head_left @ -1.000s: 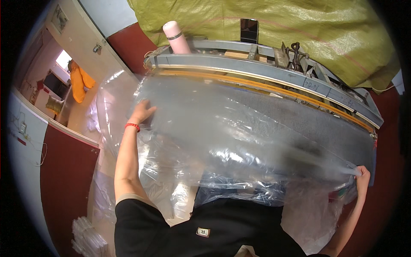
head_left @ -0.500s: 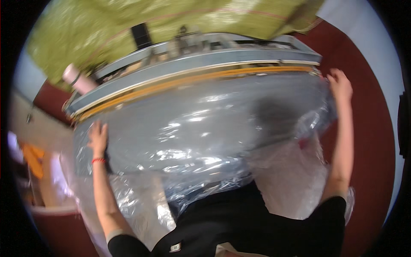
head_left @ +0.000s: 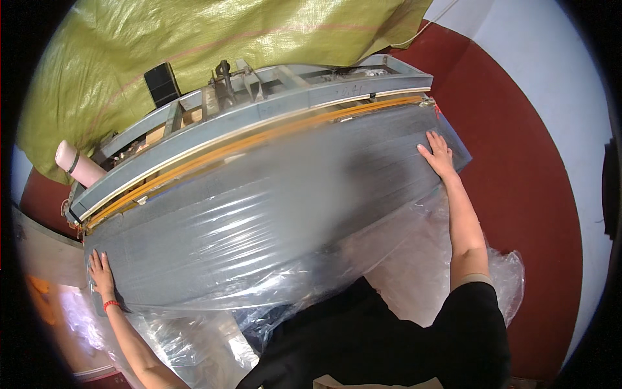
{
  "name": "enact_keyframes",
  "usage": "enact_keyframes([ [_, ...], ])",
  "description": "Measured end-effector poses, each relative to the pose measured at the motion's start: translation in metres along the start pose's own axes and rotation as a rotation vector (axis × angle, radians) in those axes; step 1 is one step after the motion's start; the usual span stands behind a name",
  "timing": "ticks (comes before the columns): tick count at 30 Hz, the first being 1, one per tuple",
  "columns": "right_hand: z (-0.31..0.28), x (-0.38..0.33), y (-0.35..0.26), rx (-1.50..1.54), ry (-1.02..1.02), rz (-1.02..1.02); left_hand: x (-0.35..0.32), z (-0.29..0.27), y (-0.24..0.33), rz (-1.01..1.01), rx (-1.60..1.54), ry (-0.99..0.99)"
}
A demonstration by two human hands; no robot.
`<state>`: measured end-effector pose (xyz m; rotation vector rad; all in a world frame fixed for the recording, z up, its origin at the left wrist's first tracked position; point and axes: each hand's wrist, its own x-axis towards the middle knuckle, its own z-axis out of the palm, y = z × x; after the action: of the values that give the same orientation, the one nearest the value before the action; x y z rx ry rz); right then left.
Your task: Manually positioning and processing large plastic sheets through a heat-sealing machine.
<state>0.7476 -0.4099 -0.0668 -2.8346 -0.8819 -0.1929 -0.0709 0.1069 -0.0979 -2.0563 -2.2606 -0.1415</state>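
While both arms are spread wide, the left hand (head_left: pixel 102 272) lies flat, fingers together and extended, palm down on the left end of the clear plastic sheet (head_left: pixel 259 227); nothing is pinched or gripped, only pressed. A red band sits at that wrist. Sheet is draped over the grey table surface (head_left: pixel 389 149) of a long sealing-type machine, its long axis running from lower left to upper right across the view, so the 2 hands sit at its opposite ends. Behind the sheet, an orange strip (head_left: pixel 259 144) follows the same axis along the machine's grey metal frame (head_left: pixel 291 97). Further left at the back stands a pink bottle (head_left: pixel 78 165); a black box (head_left: pixel 162 83) rests on the frame, with a yellow-green tarp (head_left: pixel 194 39) hanging behind. Loose plastic film hangs off the near edge of the table toward the person's black shirt (head_left: pixel 363 343). At the right end, the right hand (head_left: pixel 437 154) is also open and flat, fingers slightly spread, palm on the sheet near the table's far right corner, forearm nearly straight. Neither hand is nearer the sheet's middle; each holds 1 end down. Red floor (head_left: pixel 531 194) lies to the right.
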Motion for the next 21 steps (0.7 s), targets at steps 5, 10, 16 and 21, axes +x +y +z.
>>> enact_keyframes([
  [5, 0.004, 0.01, -0.016, 0.06, 0.005, -0.123, 0.017, -0.005, -0.054, -0.03, -0.069, -0.035],
  [10, -0.004, 0.012, -0.05, 0.129, -0.054, -0.185, -0.031, -0.05, -0.091, 0.263, -0.393, 0.328],
  [16, -0.004, 0.051, -0.002, 0.482, 0.221, -0.292, -0.21, -0.03, -0.114, 0.055, -0.652, 0.375],
  [21, 0.004, 0.055, -0.053, 0.509, 0.3, -0.319, -0.42, 0.049, -0.252, -0.737, -0.57, 0.482],
])
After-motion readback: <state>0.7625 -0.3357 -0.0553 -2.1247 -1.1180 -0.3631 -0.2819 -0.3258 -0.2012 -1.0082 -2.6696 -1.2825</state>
